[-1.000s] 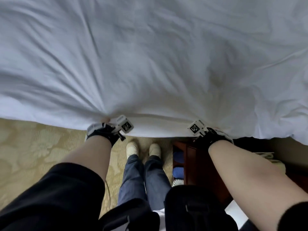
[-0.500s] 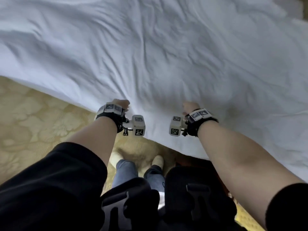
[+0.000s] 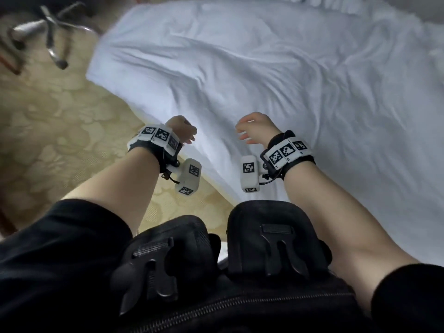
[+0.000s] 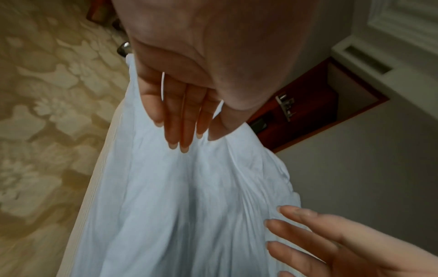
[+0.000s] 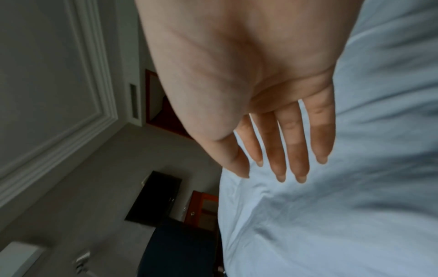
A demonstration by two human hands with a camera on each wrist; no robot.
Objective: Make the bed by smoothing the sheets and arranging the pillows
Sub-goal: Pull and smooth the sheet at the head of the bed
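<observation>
Hands hover over the near edge of the wrinkled white cotton bed sheet, which covers the bed ahead of me and to my right. My left hand has fingers straight and close together, gripping nothing; my right hand is spread wide — fingers extended and apart — just above the fabric. Beige floral-patterned carpet lies to the left of the bed.
</observation>
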